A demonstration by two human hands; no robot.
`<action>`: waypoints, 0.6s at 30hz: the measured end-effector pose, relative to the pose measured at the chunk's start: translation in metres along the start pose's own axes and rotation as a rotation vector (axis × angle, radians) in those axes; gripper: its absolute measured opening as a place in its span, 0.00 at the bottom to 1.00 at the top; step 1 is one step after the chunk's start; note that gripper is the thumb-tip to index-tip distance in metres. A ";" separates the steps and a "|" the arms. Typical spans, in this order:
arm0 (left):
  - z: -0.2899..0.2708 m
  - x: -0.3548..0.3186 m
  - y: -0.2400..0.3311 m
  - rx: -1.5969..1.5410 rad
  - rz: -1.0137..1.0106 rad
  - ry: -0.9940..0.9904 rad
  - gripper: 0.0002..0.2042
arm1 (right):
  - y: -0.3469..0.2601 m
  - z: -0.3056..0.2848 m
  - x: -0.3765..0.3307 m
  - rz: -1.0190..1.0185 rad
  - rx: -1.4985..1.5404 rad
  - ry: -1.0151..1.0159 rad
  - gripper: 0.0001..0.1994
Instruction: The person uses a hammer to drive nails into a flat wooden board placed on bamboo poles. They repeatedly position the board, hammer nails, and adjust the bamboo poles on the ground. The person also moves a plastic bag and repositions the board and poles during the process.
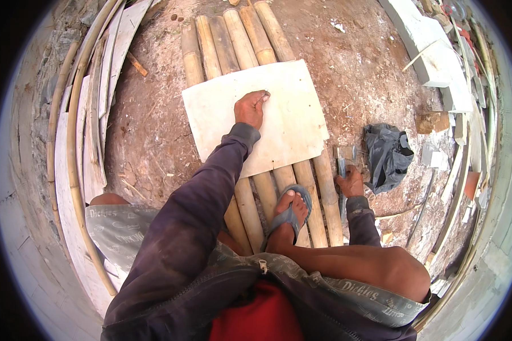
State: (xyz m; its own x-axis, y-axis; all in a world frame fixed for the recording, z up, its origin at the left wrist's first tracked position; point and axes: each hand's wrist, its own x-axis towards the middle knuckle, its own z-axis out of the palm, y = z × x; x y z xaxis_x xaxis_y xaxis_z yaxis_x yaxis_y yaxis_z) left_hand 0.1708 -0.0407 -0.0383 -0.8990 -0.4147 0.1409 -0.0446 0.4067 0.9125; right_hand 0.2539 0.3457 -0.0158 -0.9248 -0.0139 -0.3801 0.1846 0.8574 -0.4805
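Note:
A pale, thin board (290,136) with small dark dots lies across a row of bamboo poles (242,42) on the ground. Upon the board rests my left hand (250,109), its thumb and fingers pinched together; what they hold, if anything, is too small to make out. To the right of the poles, low by the ground, my right hand (351,183) is closed around a long grey tool (342,166). The tool's kind is unclear, as the fingers partly cover it. My sandalled foot (292,213) presses on the poles below the board.
A crumpled black plastic bag (388,156) lies just right of my right hand. Long bamboo strips and boards (88,113) lean along the left wall. White blocks (429,51), a wood offcut (432,122) and scraps line the right side. The ground is bare reddish earth.

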 end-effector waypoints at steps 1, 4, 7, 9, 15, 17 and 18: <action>0.000 0.000 -0.001 0.033 -0.004 -0.016 0.06 | -0.004 -0.011 0.005 0.045 0.137 -0.098 0.17; 0.000 -0.002 -0.002 0.008 0.011 -0.002 0.05 | -0.028 -0.045 0.019 -0.024 0.161 -0.189 0.15; -0.001 -0.003 -0.002 -0.079 0.002 0.005 0.05 | -0.077 -0.059 0.015 -0.091 0.586 -0.094 0.15; -0.002 -0.003 -0.001 -0.056 -0.038 -0.027 0.05 | -0.121 -0.056 0.001 -0.035 0.995 -0.253 0.16; 0.000 -0.001 -0.002 -0.019 -0.038 -0.004 0.05 | -0.219 -0.060 0.004 -0.218 0.354 -0.221 0.23; 0.001 -0.001 -0.004 -0.008 0.019 0.024 0.06 | -0.234 -0.066 0.007 -0.392 0.380 -0.158 0.21; 0.001 -0.002 -0.004 -0.004 0.042 0.048 0.06 | -0.241 -0.066 0.007 -0.535 0.413 -0.120 0.21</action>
State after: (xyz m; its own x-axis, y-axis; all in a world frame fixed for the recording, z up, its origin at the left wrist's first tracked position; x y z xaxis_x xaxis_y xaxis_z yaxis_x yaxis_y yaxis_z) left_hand 0.1722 -0.0408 -0.0426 -0.8782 -0.4355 0.1975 -0.0049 0.4212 0.9069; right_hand 0.1811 0.1726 0.1497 -0.8853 -0.4580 -0.0801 -0.1537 0.4510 -0.8792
